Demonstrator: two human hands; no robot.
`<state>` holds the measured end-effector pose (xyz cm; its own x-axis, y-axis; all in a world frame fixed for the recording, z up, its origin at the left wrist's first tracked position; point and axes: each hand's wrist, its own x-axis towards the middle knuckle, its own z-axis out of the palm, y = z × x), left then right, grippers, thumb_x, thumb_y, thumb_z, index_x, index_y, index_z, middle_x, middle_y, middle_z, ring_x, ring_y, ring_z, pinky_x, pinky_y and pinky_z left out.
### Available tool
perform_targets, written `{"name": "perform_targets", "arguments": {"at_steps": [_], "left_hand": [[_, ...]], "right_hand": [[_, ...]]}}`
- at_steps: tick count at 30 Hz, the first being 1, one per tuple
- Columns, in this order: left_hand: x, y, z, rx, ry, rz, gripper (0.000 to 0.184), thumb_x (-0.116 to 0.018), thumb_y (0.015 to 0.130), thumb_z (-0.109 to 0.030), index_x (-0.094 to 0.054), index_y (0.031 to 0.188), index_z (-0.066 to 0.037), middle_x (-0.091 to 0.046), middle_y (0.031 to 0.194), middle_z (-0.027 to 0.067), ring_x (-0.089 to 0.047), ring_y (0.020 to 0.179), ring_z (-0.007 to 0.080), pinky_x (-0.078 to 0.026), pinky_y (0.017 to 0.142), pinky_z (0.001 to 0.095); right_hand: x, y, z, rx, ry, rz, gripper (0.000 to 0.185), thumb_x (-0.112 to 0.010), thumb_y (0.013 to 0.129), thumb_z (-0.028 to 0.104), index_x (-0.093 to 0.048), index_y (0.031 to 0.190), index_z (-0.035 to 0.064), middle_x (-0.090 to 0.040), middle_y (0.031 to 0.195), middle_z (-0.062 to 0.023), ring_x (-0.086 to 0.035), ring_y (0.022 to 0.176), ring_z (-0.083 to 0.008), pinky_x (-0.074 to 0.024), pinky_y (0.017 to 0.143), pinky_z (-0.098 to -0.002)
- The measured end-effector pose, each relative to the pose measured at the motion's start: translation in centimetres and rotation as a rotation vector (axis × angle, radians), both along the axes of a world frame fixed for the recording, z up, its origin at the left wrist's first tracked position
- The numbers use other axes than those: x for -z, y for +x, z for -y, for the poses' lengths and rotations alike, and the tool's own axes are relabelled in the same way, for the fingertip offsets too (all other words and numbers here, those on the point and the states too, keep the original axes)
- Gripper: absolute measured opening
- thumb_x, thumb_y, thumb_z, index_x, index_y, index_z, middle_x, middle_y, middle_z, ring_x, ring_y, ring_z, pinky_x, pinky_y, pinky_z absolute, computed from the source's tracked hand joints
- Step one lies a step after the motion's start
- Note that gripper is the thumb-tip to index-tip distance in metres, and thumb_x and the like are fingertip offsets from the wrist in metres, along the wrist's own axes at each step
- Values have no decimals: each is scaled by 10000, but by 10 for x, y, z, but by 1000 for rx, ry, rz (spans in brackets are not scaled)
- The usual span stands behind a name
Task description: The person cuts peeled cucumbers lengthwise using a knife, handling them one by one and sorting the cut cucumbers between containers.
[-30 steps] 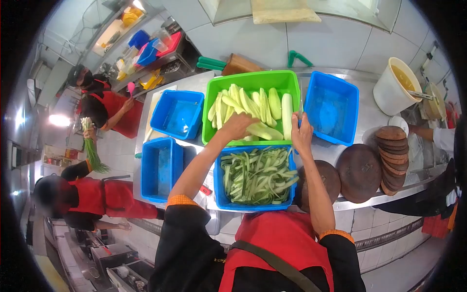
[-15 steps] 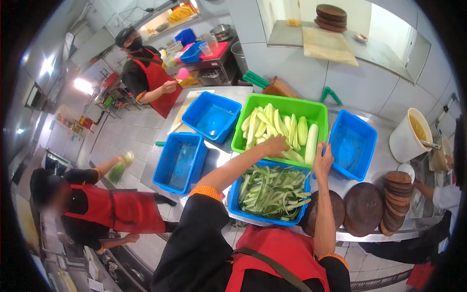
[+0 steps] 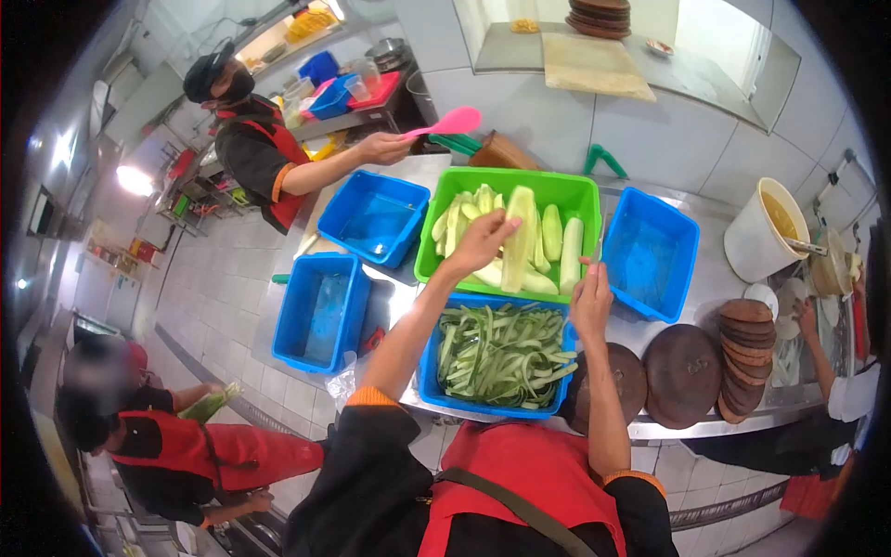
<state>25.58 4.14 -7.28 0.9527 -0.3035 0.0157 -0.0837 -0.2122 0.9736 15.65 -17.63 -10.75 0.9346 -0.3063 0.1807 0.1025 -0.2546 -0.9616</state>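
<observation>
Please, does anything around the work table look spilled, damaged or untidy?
Nothing looks clearly spilled or damaged. Two small things look untidy: some green peels reach over the right rim of their blue tub instead of lying inside, and crumpled clear plastic sits at the near edge of the table, left of that tub.

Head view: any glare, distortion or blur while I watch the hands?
Head view: dark rounded corners, near edge of the table bowed; head view: the lamp at picture left burns white, and glare whitens part of the table; head view: left hand and right hand look fairly sharp.
</observation>
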Motion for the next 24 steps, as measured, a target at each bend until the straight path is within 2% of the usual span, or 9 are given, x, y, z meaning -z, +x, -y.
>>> {"name": "perform_targets", "arguments": {"at_steps": [3, 4, 5, 7, 9, 12, 17, 19, 24], "left_hand": [[-47, -38, 13, -158, -214, 13, 355, -516, 1000, -409, -616, 1004, -69, -568, 781, -10, -545, 717, 55, -489, 625, 257], [-63, -50, 16, -199, -456, -110, 414, -464, 1004, -462, -594, 1072, -74, -565, 802, 0, -556, 725, 77, -501, 631, 269], [-74, -59, 18, -246, -699, -232, 482, -412, 1008, -514, -572, 1140, -79, -561, 823, 11, -566, 733, 98, -512, 637, 281], [-85, -69, 18, -240, -832, -241, 535, -367, 1000, -552, -557, 1142, -72, -558, 821, 39, -564, 740, 135, -511, 634, 294], [-101, -77, 19, -247, -1063, -265, 525, -331, 1011, -526, -496, 1197, -63, -532, 864, 84, -543, 729, 196, -495, 610, 314], [-102, -83, 13, -268, -1157, -218, 496, -324, 1021, -490, -491, 1202, -60, -531, 895, 83, -530, 715, 192, -481, 605, 316], [-118, -105, 14, -185, -1261, -180, 478, -266, 1041, -453, -474, 1218, -60, -497, 924, 106, -490, 757, 203, -433, 614, 320], [-124, -112, 17, -280, -1236, -210, 449, -246, 1036, -498, -458, 1155, -120, -506, 870, 72, -501, 689, 191, -448, 593, 313], [-117, -128, 22, -185, -1317, -214, 465, -237, 1051, -447, -433, 1268, -85, -482, 906, 94, -480, 734, 195, -428, 595, 318]], "right_hand": [[-36, -50, -28, -178, 126, 13, 303, -391, 1023, 196, -570, 1193, 20, -446, 550, -62, -479, 483, -171, -364, 477, -337], [-49, -65, -35, -180, 130, -1, 303, -391, 1023, 196, -570, 1193, 20, -446, 550, -62, -479, 483, -171, -364, 477, -337], [-62, -79, -40, -241, 6, 50, 284, -416, 1008, 153, -563, 1202, 7, -501, 599, -91, -514, 499, -193, -393, 490, -343], [-71, -95, -53, -314, -119, 91, 273, -442, 992, 110, -555, 1212, -5, -555, 648, -120, -550, 515, -216, -421, 503, -348], [-73, -103, -63, -360, -163, 285, 287, -485, 955, 48, -534, 1222, -45, -651, 872, -198, -637, 605, -292, -494, 558, -361], [-77, -106, -69, -434, -220, 282, 302, -513, 924, 4, -519, 1215, -73, -643, 1071, -247, -673, 709, -349, -538, 615, -375], [-77, -101, -71, -380, -315, 413, 335, -534, 890, -13, -519, 1222, -61, -648, 1000, -229, -670, 717, -350, -546, 598, -401], [-77, -101, -71, -372, -338, 405, 289, -523, 915, -7, -542, 1195, -76, -644, 853, -223, -657, 651, -335, -515, 580, -400], [-73, -100, -71, -413, -378, 380, 308, -567, 861, -17, -559, 1166, -58, -641, 868, -218, -648, 669, -356, -514, 589, -429]]}}
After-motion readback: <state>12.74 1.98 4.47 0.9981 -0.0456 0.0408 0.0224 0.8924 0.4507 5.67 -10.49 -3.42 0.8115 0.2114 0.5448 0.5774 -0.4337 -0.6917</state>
